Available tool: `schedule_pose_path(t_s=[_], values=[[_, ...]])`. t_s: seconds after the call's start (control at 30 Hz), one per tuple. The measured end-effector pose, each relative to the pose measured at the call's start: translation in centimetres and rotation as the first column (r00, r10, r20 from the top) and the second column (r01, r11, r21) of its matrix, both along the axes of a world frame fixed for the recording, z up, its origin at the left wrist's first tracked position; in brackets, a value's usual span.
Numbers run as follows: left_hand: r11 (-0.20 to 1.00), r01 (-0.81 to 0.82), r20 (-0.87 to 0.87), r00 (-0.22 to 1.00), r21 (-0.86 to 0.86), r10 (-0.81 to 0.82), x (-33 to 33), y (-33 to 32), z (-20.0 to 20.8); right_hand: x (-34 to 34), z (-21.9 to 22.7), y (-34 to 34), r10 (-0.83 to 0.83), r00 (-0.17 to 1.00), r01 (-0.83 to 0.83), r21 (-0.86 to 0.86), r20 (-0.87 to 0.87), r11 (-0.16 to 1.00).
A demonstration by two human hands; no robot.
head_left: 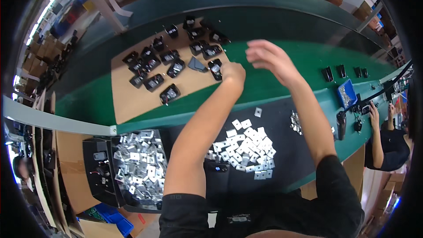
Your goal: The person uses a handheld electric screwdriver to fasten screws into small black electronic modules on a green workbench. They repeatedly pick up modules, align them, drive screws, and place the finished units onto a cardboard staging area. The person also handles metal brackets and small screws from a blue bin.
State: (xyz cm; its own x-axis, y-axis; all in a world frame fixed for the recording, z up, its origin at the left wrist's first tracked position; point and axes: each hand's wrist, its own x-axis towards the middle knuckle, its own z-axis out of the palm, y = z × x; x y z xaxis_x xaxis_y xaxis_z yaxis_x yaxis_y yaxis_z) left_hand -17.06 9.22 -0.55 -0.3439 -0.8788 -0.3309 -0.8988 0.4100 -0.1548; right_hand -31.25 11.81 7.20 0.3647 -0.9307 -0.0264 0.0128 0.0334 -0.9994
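My left hand [233,71] reaches out over the green belt and touches a black plastic part [215,68] at the right edge of a brown cardboard sheet [132,94]. Its fingers curl on that part. My right hand [266,56] hovers above the green belt [308,61] just to the right, fingers spread, holding nothing. Several more black parts [169,57] lie scattered on the cardboard. A pile of small silver metal plates [246,147] lies on a black mat [286,158] below my arms.
A black bin [141,165] full of silver plates stands at lower left. A small heap of screws [294,121] lies on the mat. A blue tray [347,93] and several black parts [328,74] lie on the belt at right, where another person [387,141] works.
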Motion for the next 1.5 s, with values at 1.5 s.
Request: schedule_pose_path(t_s=[1.5], values=[[0.453,-0.826,-0.463,0.564,-0.336,0.684,35.5,1.1,3.8,7.5,-10.7,-13.2,-0.144,0.840,-0.039,-0.324,-0.523,0.945]])
